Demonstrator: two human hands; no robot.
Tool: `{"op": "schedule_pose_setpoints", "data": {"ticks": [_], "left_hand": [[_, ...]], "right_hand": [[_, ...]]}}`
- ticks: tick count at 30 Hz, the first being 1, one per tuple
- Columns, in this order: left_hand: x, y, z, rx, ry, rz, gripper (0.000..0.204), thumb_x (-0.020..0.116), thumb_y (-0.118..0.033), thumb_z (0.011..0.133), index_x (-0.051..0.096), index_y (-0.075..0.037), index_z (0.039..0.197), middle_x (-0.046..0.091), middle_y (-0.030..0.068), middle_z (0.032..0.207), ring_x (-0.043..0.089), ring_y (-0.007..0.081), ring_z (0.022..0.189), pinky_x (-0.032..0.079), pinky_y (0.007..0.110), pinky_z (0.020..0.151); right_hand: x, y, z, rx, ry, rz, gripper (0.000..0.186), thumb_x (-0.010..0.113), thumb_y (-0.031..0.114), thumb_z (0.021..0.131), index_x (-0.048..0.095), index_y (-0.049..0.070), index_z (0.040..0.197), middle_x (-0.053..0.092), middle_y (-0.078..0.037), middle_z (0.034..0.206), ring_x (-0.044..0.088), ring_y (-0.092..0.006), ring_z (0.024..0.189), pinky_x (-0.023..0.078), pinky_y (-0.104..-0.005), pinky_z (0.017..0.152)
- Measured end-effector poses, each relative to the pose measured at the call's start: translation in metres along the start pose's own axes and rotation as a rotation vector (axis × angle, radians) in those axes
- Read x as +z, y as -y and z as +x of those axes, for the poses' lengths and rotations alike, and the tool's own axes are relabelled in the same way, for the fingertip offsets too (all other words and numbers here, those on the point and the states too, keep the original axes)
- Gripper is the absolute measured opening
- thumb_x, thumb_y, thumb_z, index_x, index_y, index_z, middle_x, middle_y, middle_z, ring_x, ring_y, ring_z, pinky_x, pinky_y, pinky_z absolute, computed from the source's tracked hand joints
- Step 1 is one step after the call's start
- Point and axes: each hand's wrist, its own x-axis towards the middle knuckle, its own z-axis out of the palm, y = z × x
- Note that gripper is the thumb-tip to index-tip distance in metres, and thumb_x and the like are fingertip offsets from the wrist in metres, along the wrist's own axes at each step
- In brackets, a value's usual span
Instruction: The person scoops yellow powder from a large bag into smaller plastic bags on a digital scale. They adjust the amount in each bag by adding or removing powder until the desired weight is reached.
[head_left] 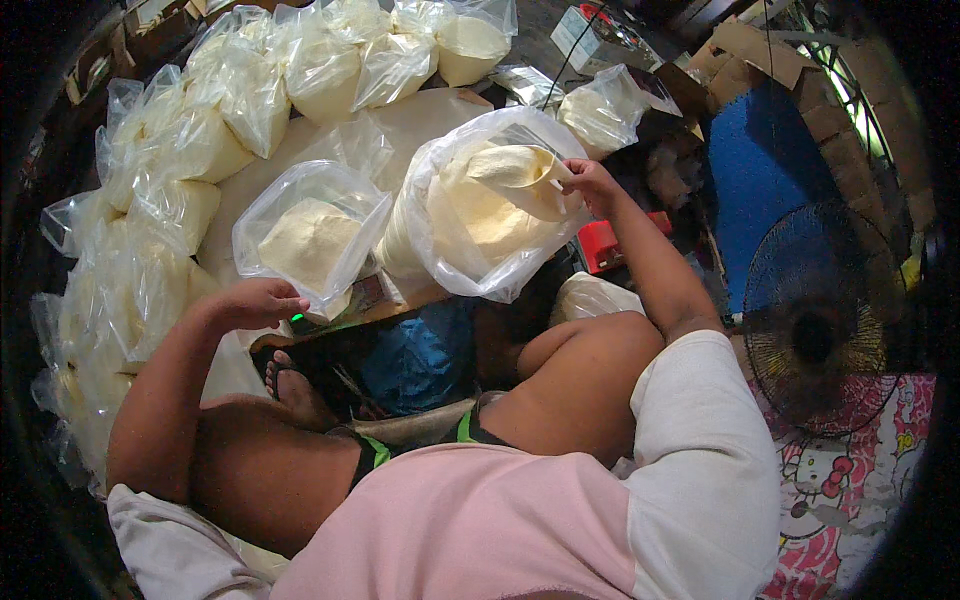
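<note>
My right hand grips the rim or handle end of a pale scoop, tilted over a large open plastic bag of cream-coloured powder. To its left, a smaller clear bag stands open with a mound of the same powder in it. My left hand is at this bag's near edge, fingertips beside a small green light. Most of its fingers are tucked underneath, so whether they pinch the plastic is hidden. The smaller bag sits on a low support, mostly covered.
Several filled clear bags line the left and far sides. Beyond the large bag lies another bag. A red object is beside my right forearm. A black fan stands at the right, near a blue panel. Blue plastic lies between my legs.
</note>
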Motion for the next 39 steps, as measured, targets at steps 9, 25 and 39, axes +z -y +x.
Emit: {"op": "schedule_pose_setpoints", "data": {"ticks": [9,25,39], "left_hand": [[0.010,0.001,-0.005,0.040,-0.056,-0.047,0.078,0.073,-0.050,0.089,0.044,-0.004,0.144,0.072,0.0164,0.101,0.069,0.0231,0.087,0.053,0.037,0.081],[0.011,-0.008,-0.002,0.087,0.028,0.073,0.082,0.069,-0.041,0.095,0.027,-0.005,0.156,0.063,0.0238,0.133,0.062,0.0275,0.120,0.047,0.038,0.103],[0.013,-0.019,-0.055,0.174,0.137,-0.098,0.070,0.065,-0.040,0.099,0.036,-0.004,0.152,0.059,0.0196,0.138,0.060,0.0259,0.121,0.049,0.040,0.101]], "right_hand": [[0.076,0.099,-0.014,-0.166,0.059,-0.085,0.044,0.069,0.008,0.066,0.070,0.000,0.109,0.069,-0.003,0.095,0.064,-0.0163,0.085,0.052,-0.0293,0.081],[0.365,0.102,0.017,-1.445,-0.032,-1.745,0.023,0.066,0.022,0.069,0.073,0.014,0.090,0.066,-0.004,0.095,0.057,-0.0255,0.106,0.028,-0.0485,0.110],[0.162,0.177,-0.034,-0.471,-0.236,-1.040,0.039,0.067,0.016,0.067,0.074,0.003,0.102,0.074,-0.018,0.093,0.071,-0.0359,0.087,0.056,-0.0442,0.082]]}}
